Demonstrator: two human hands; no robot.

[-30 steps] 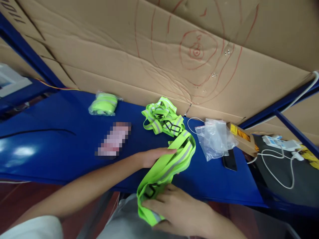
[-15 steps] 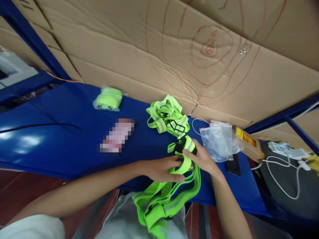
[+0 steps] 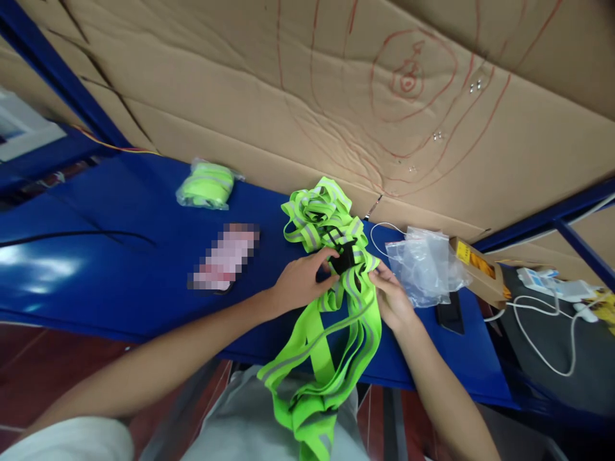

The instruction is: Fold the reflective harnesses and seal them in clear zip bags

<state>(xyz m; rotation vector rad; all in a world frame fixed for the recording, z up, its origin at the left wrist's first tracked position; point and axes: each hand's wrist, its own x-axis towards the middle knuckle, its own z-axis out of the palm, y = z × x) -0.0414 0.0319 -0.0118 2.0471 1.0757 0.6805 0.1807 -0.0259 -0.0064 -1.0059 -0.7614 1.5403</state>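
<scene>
Neon green straps with grey reflective stripes (image 3: 369,326) hang from the blue table over my lap. My left hand (image 3: 307,278) pinches a black buckle (image 3: 343,257) on them between thumb and fingers. On the right side, my right hand (image 3: 391,294) grips the straps just below the buckle; its fingertips are partly behind the webbing. A heap of the same green strap (image 3: 319,208) lies behind my hands against the cardboard, touching the held part. At the back left is a green strap roll in a clear bag (image 3: 209,186).
A pixelated flat object (image 3: 225,256) lies left of my hands on the blue table (image 3: 120,282). Clear plastic bags (image 3: 420,269), a dark phone (image 3: 450,314) and a small cardboard box (image 3: 478,272) are at right. Cardboard (image 3: 216,83) stands behind.
My left hand has moved up and away from me onto the black buckle. My right hand has shifted slightly, and the straps between my hands are now stretched out longer toward the heap.
</scene>
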